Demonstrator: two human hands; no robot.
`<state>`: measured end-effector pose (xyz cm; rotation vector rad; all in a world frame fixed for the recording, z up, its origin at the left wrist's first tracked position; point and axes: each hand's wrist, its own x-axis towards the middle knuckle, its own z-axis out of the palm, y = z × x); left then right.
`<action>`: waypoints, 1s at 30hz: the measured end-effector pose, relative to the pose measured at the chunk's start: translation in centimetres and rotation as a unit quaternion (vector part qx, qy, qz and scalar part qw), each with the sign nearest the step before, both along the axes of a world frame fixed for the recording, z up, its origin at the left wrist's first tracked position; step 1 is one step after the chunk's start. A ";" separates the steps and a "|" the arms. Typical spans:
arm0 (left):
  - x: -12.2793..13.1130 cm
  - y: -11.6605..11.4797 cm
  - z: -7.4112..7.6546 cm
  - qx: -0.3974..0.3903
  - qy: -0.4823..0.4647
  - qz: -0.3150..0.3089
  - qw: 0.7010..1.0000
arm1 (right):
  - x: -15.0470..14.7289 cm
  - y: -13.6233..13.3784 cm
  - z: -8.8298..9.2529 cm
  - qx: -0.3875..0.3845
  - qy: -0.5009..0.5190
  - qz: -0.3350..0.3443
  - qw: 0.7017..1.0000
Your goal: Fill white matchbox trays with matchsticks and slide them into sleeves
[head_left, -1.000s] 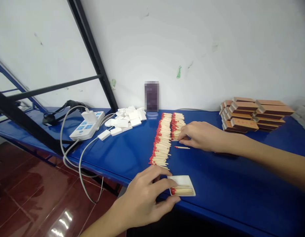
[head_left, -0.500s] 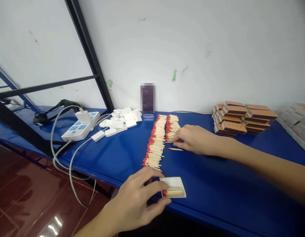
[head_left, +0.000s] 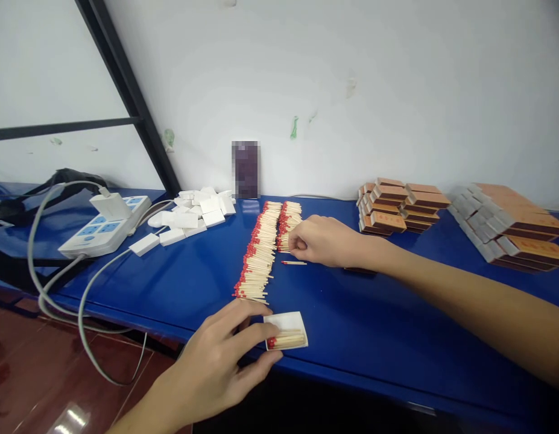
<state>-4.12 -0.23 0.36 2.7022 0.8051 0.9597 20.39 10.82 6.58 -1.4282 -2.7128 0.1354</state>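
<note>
My left hand [head_left: 216, 361] grips the left side of a small white tray [head_left: 290, 321] near the table's front edge; a few red-tipped matches lie in the tray. My right hand [head_left: 327, 241] rests with fingers curled on the near end of the shorter row of matches [head_left: 288, 218], pinching at them. A longer row of matches [head_left: 257, 253] lies just left of it. One single match [head_left: 294, 263] lies on the blue table [head_left: 374, 313] below my right hand.
A heap of white inner trays [head_left: 193, 211] sits at the back left beside a power strip [head_left: 105, 224] with grey cables. Stacks of brown matchboxes [head_left: 399, 206] stand at the back right, with more stacks [head_left: 509, 226] farther right. A black frame leans against the wall.
The view has swung to the right, bringing a further stack of boxes into sight. Both hands keep their places, and my right fingers have curled tighter at the matches.
</note>
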 end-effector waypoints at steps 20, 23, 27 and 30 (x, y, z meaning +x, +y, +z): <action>0.0 -0.1 0.1 -0.003 0.007 0.004 1.000 | -0.7 -0.2 -0.1 -0.025 0.024 0.003 0.999; 0.0 0.0 0.0 -0.007 0.009 0.002 1.000 | -0.5 -0.1 -0.1 -0.028 0.015 0.006 0.999; 0.0 0.0 -0.1 -0.009 0.006 -0.001 1.000 | -0.2 -0.3 0.3 -0.061 0.015 0.018 0.998; 0.0 0.0 0.0 -0.005 0.004 0.000 1.000 | -0.2 -0.6 0.7 -0.079 0.026 0.033 0.996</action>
